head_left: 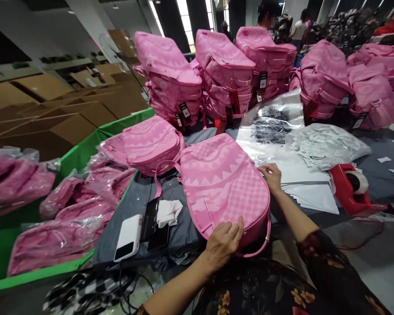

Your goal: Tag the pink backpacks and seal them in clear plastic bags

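Note:
A pink patterned backpack (223, 183) lies flat on the grey table in front of me. My left hand (223, 243) rests on its near end by the top handle, fingers curled over the edge. My right hand (272, 176) touches the backpack's right side, fingers bent and pressed together at the edge of a stack of clear plastic bags (295, 170). Whether it pinches a bag is not visible.
Stacks of pink backpacks (223, 74) stand at the back. A green bin (82, 153) at left holds bagged backpacks. A red tape dispenser (354, 188) sits at right. A white power bank (128, 237), black phone and cloth lie near left. People stand behind the stacks.

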{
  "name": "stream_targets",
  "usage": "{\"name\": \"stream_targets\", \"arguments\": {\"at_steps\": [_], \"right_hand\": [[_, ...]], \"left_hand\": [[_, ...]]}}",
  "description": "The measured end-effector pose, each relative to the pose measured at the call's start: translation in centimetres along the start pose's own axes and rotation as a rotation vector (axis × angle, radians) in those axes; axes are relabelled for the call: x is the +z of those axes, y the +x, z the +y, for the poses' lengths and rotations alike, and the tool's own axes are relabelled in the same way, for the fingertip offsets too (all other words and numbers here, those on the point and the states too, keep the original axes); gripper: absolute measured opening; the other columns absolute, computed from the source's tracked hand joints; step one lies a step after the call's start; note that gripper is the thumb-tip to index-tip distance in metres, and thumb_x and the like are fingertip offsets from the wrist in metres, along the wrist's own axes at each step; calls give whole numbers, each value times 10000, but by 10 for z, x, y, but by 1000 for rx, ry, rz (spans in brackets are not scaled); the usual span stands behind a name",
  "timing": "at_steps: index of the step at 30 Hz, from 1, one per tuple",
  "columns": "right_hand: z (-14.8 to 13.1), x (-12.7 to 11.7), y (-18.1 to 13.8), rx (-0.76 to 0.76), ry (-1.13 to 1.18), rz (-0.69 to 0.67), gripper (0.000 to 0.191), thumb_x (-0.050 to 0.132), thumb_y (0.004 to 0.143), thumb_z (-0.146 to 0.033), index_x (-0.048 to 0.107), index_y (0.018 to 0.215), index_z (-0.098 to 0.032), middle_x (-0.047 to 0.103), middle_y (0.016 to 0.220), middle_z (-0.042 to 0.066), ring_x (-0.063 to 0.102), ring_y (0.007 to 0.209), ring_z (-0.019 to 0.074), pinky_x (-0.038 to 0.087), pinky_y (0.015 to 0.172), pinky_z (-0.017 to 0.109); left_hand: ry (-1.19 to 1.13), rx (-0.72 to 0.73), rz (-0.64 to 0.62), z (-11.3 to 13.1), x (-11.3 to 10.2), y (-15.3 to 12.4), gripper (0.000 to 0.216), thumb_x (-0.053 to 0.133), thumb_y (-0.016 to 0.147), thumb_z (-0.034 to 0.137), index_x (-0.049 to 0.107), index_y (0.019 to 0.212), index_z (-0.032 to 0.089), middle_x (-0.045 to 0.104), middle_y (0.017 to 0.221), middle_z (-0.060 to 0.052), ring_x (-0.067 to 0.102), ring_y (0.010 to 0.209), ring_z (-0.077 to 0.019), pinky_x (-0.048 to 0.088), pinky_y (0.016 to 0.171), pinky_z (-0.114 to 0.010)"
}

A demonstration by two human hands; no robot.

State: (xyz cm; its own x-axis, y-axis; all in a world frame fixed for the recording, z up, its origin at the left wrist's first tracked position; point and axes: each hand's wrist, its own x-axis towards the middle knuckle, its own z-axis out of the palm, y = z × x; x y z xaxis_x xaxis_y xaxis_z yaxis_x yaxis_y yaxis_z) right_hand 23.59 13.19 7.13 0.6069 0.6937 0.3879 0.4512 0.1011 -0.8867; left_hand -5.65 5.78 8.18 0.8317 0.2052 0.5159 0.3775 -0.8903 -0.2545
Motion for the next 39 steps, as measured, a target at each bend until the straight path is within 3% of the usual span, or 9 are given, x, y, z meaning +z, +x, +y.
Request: {"name": "stream_targets", "arguments": {"at_steps": [5, 9, 13, 17, 22, 26, 30, 34, 39], "right_hand": [[-5, 53, 46, 161, -91, -217, 175, 615, 872, -328, 571, 744, -217, 586, 682, -7, 560, 699, 180, 481, 749, 323], [11, 19, -9, -8, -125, -179, 111, 537, 923, -288, 601, 975, -213, 636, 905, 51, 597, 863, 210, 490, 865, 358], [34, -26, -107, -275, -178, -299, 217, 500, 920, -228, 582, 1121, -219, 632, 1033, 89, 627, 942, 225, 531, 864, 366], [50, -22, -152, -253, -218, -357, 434, 558, 860, -223, 504, 1291, -206, 618, 1191, 140, 625, 1086, 280, 554, 917, 432], [57, -4, -137, -143, -279, -252, 228, 428, 953, -214, 551, 1144, -227, 617, 1042, 106, 639, 931, 253, 560, 818, 392], [54, -11, -126, -273, -404, -335, 202, 439, 985, -241, 586, 1123, -226, 596, 988, 86, 609, 799, 220, 504, 661, 312], [36, -26, -113, -391, -475, -414, 241, 397, 1040, -272, 630, 1068, -217, 592, 861, 81, 579, 740, 205, 446, 633, 290], [11, -35, -85, -338, -463, -419, 236, 441, 1039, -336, 633, 983, -210, 619, 885, 96, 582, 780, 207, 429, 641, 284], [-11, -46, -51, -248, -197, -608, 246, 513, 1007, -409, 646, 951, -209, 665, 864, 53, 585, 741, 184, 460, 689, 289]], "left_hand": [[2, -89, 133, -33, 6, 14, 350, 568, 1001, 178, 531, 1344, 117, 586, 733, -13, 568, 673, -177, 413, 618, -328], [-101, -159, 210, -23, 16, 10, 385, 580, 975, 149, 527, 1357, 137, 688, 933, -85, 652, 867, -197, 509, 808, -345], [-247, -199, -75, 18, 33, 15, 192, 518, 1024, 257, 627, 1129, 138, 689, 881, -72, 656, 785, -178, 506, 701, -293], [-328, -371, -518, 34, 42, 56, 280, 420, 1061, 266, 662, 964, 164, 700, 874, -78, 687, 784, -187, 461, 635, -275], [-367, -526, -701, 28, 27, 91, 396, 365, 1080, 307, 715, 965, 162, 759, 888, -108, 715, 802, -213, 398, 632, -288], [-431, -604, -616, 20, 22, 88, 396, 440, 1057, 325, 722, 831, 165, 739, 763, -84, 642, 663, -168, 291, 588, -284], [-676, -670, -434, 0, 19, 97, 494, 463, 1035, 381, 593, 612, 161, 542, 536, 2, 397, 499, -99, 208, 560, -282], [-937, -631, -345, -26, 9, 119, 523, 504, 995, 421, 440, 536, 178, 379, 488, 53, 297, 497, -80, 205, 550, -267], [-1042, -585, -392, -35, 1, 129, 488, 528, 971, 428, 424, 561, 185, 420, 487, 53, 346, 481, -77, 228, 531, -250]]}}
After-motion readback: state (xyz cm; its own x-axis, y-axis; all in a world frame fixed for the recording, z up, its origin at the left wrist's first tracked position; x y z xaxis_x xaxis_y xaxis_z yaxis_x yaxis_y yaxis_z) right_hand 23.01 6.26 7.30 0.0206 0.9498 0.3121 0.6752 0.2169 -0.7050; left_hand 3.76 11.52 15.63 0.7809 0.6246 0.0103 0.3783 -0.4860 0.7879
